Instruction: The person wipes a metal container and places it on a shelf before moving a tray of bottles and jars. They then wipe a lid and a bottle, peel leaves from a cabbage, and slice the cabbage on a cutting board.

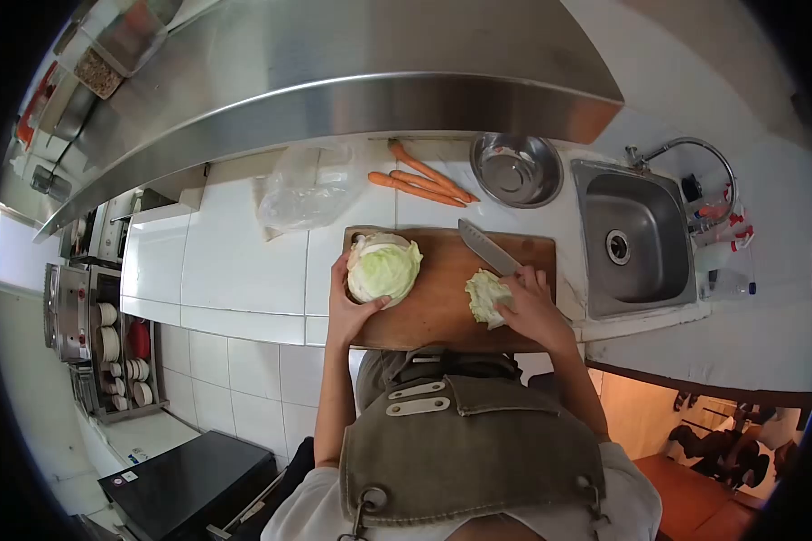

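Smooth brown wood in the cutting board [442, 311]; brushed, softly shining metal in the sink [636, 248]; thin, crinkled clear plastic in the bag [307, 189]; glossy white tile across the worktop [244, 261].

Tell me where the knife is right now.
In the head view, the knife is on the right side of the cutting board, beside the torn cabbage leaf, with its handle end partly hidden by the right hand.

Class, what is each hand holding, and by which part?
Left hand: cabbage head, left and lower sides. Right hand: loose leaf, right edge; whether knife too, unclear.
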Demonstrator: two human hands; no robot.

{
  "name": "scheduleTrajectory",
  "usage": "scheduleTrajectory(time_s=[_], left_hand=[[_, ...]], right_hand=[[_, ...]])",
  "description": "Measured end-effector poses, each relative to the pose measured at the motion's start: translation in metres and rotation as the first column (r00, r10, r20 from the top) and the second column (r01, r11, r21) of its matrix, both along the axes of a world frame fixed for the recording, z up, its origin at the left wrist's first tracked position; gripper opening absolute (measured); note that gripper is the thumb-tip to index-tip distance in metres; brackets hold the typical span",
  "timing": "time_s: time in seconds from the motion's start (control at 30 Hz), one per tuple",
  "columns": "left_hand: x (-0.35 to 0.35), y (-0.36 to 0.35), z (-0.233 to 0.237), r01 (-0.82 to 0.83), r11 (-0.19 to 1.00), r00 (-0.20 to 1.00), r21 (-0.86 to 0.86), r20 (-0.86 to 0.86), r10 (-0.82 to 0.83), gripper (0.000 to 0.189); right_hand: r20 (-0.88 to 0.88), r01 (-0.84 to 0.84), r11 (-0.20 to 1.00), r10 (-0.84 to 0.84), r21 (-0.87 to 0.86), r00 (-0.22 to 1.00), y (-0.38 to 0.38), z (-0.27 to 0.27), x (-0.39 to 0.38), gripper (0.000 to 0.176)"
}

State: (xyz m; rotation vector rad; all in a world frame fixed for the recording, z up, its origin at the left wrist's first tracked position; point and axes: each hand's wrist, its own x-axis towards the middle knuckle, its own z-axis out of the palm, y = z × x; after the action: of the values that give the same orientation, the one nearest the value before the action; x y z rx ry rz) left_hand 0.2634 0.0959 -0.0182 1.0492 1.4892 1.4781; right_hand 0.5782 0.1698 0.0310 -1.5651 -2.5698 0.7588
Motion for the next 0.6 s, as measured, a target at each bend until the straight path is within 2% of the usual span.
scheduleTrajectory(time_s=[0.07,0.2,0.23,0.3,0.33,0.37,0.43,0.47,0.5,0.57,0.6], left_hand=[[0.001,-0.003,0.001,-0.014,1.000,0.994,-0.028,0.103,0.017,0.095],[0.009,-0.006,0.001,-0.069,0.997,0.993,-0.025,0.089,0.071,0.095],[0.012,-0.007,0.004,-0.104,0.995,0.994,-0.010,0.027,0.104,0.095],[0.017,-0.006,0.008,-0.172,0.985,0.980,0.032,-0.096,0.175,0.095],[0.019,-0.004,0.006,-0.184,0.981,0.978,0.067,-0.091,0.190,0.096],[0.021,-0.004,0.004,-0.184,0.981,0.978,0.064,-0.091,0.190,0.096],[0.023,-0.004,0.002,-0.268,0.962,0.857,0.048,-0.444,0.261,0.097],[0.026,-0.002,0.003,-0.270,0.961,0.852,0.059,-0.451,0.267,0.098],[0.031,-0.001,0.006,-0.269,0.961,0.853,0.058,-0.450,0.266,0.098],[0.039,-0.002,0.014,-0.253,0.966,0.760,0.047,-0.608,0.229,0.098],[0.041,-0.001,0.013,-0.255,0.966,0.761,0.046,-0.606,0.230,0.098]], right_hand=[[-0.018,-0.010,1.000,0.010,0.018,1.000,-0.015,-0.001,0.007,0.046],[-0.022,-0.019,0.996,0.021,0.090,1.000,-0.019,-0.002,0.016,0.046],[-0.020,-0.012,0.996,0.014,0.085,1.000,-0.018,-0.008,0.021,0.046],[-0.172,-0.036,0.993,0.056,0.116,0.983,-0.010,-0.019,0.027,0.040],[-0.247,-0.004,0.983,0.050,0.182,0.968,-0.009,-0.018,0.028,0.028],[-0.246,-0.005,0.984,0.050,0.179,0.968,-0.009,-0.015,0.029,0.028],[-0.497,0.157,0.987,-0.153,-0.036,0.854,-0.007,-0.013,0.031,0.026],[-0.611,0.134,0.989,-0.145,-0.065,0.778,-0.004,-0.019,0.034,0.026],[-0.609,0.135,0.989,-0.147,-0.066,0.779,-0.003,-0.016,0.033,0.026],[-0.738,0.178,0.934,-0.354,-0.310,0.575,-0.003,-0.006,0.030,0.029],[-0.783,0.139,0.938,-0.342,-0.318,0.520,0.002,-0.016,0.032,0.031]])
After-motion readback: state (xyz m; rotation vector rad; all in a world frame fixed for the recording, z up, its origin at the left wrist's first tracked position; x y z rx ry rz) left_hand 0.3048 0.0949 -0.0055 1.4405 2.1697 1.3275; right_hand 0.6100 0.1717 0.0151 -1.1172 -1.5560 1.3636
